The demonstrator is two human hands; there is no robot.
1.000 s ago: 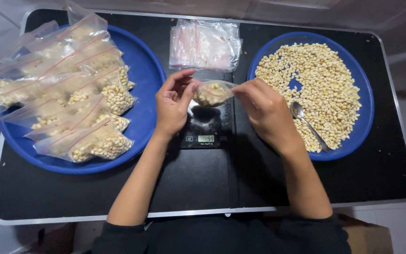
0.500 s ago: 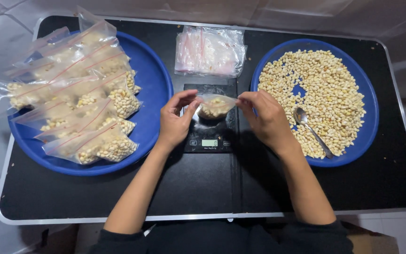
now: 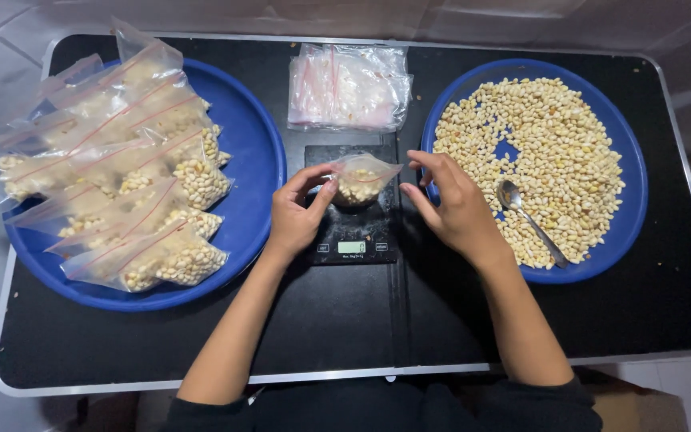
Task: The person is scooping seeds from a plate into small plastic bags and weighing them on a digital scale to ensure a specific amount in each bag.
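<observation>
A: How do the hands sit in the head view?

B: Both forearms reach in from the table's near edge. The left hand (image 3: 297, 214) curls its thumb and fingers around the left side of a small bag (image 3: 359, 181), pinching its top corner. The right hand (image 3: 456, 210) is half open, fingers spread and bent, just beside the bag's right corner; whether it touches I cannot tell.

A: And the bag?

B: Clear, crinkly plastic, holding pale rounded kernels, standing on the flat black scale (image 3: 353, 210) at the table's middle.

A: Around it?

B: Left, a round blue tray (image 3: 253, 172) heaped with filled bags (image 3: 125, 168). Right, a second blue tray (image 3: 627, 160) of loose kernels with a metal spoon (image 3: 528, 220). A stack of empty bags (image 3: 349, 86) lies near the far edge.

A: Any change?

B: Half a second ago both hands pinched the bag's top; now the right has let go and drawn back.
</observation>
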